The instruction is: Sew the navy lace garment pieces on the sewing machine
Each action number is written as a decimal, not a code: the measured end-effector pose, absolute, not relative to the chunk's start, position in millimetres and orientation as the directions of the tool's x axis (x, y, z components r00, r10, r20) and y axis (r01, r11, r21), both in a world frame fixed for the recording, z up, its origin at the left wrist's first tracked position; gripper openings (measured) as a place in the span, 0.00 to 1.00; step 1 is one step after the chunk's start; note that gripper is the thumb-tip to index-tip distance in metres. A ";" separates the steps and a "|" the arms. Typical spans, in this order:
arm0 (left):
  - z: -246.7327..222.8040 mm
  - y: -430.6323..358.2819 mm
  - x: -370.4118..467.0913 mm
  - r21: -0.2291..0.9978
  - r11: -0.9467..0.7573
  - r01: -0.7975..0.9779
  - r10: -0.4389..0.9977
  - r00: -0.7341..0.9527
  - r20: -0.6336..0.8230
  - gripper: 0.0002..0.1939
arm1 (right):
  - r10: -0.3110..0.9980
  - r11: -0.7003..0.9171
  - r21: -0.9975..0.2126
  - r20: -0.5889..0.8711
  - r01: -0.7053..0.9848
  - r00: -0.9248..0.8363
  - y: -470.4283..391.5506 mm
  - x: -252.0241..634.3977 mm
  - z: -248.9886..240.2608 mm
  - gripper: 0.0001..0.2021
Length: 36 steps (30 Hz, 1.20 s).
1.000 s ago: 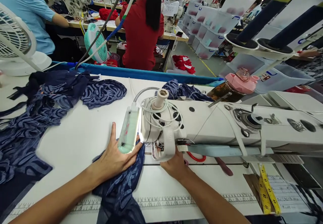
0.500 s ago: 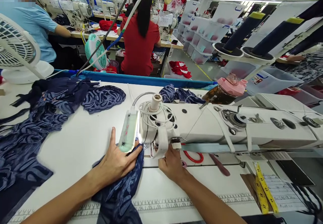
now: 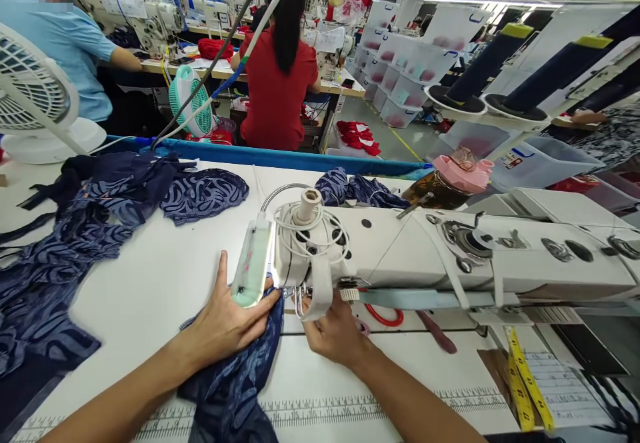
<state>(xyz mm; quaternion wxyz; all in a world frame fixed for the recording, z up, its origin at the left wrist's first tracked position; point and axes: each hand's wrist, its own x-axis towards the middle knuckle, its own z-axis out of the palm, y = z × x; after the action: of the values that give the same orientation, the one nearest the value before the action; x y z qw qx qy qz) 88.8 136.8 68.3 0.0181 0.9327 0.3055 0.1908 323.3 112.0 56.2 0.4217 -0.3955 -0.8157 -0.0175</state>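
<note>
My left hand [image 3: 227, 320] lies on a navy lace garment piece [image 3: 245, 376] just left of the needle area. Its thumb points away from me and its fingers stretch across the cloth. The cloth hangs down towards me over the table's printed ruler. Under the head of the white sewing machine [image 3: 400, 236], my right hand [image 3: 333, 330] is curled near the presser foot. Its fingertips are partly hidden by a white guard [image 3: 320, 290], so what they pinch cannot be made out. A small lit lamp [image 3: 253, 263] hangs above my left fingers.
More navy lace pieces [image 3: 75, 250] are heaped at the left, with one piece [image 3: 205, 193] behind. Red-handled scissors [image 3: 387, 320], a dark red handle [image 3: 437, 333] and a yellow tape measure [image 3: 523, 383] lie right. A pink-lidded jug [image 3: 450, 180] stands behind the machine. Co-workers sit ahead.
My right hand has shifted slightly left, closer to the presser foot, with its fingers turned towards it. My left hand and the cloth have barely moved.
</note>
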 end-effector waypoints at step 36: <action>96.6 101.4 122.6 0.033 -0.665 0.746 0.691 0.597 0.408 0.13 | 0.801 0.592 -0.347 0.350 0.727 -0.485 97.5 313.3 63.3 0.11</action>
<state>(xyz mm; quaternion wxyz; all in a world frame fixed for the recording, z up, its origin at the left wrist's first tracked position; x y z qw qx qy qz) 122.6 101.4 96.6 -0.0705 0.8908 0.4033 0.1969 313.3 97.5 63.3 0.2434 -0.4452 -0.8584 0.0757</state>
